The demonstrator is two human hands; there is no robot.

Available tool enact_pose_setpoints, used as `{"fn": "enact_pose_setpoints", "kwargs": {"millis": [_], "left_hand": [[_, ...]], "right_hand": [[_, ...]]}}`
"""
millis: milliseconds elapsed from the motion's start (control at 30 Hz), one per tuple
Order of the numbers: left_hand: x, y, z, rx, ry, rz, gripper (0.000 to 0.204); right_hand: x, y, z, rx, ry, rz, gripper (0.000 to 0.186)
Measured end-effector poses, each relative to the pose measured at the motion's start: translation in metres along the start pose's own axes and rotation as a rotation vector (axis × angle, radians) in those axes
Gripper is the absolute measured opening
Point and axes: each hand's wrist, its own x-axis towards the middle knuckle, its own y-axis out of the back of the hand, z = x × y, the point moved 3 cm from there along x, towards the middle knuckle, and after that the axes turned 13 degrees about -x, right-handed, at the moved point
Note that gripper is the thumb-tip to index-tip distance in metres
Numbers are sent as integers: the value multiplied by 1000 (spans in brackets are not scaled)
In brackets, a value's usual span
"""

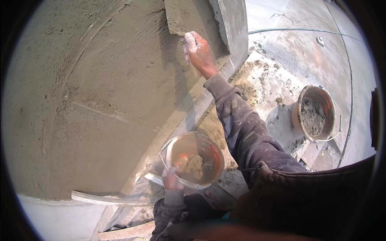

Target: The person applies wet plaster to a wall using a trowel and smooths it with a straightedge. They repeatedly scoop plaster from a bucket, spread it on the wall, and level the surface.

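My right hand is closed in a fist against the wet plastered wall, its thumb and knuckles dusted with pale mortar. It grips a flat, mortar-coated tool, whose straight edge stands out from the wall; the grip itself is hidden. My left hand, smeared by motion, is closed at the left rim of a bucket. This bucket is blurred too, with an orange-stained inside and some mortar at the bottom. Its wire handle hangs on the left side.
A second bucket holding grey mortar stands at the right, its handle folded outward. Mortar crumbs litter a pale sheet on the floor. A green hose crosses at the back. A concrete edge stands right of the plaster; wooden strips lie below.
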Motion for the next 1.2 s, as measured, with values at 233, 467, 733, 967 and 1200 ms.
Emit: {"fn": "enact_pose_setpoints", "kwargs": {"millis": [233, 467, 733, 967, 1200], "left_hand": [[-5, -7, 0, -12, -20, 15, 42], [11, 13, -14, 86, -58, 13, 33], [-7, -5, -4, -39, -37, -49, 43], [2, 0, -10, 35, -71, -3, 51], [-6, -8, -6, -12, -71, 47, 50]], "right_hand": [[-43, -51, -19, -225, 212, -19, 22], [-80, -92, -39, -558, 679, 148, 16], [22, 6, -1, -745, 315, 479, 21], [61, 43, 8, -799, 132, 523, 25], [47, 24, -3, 9, 23, 89, 30]]}}
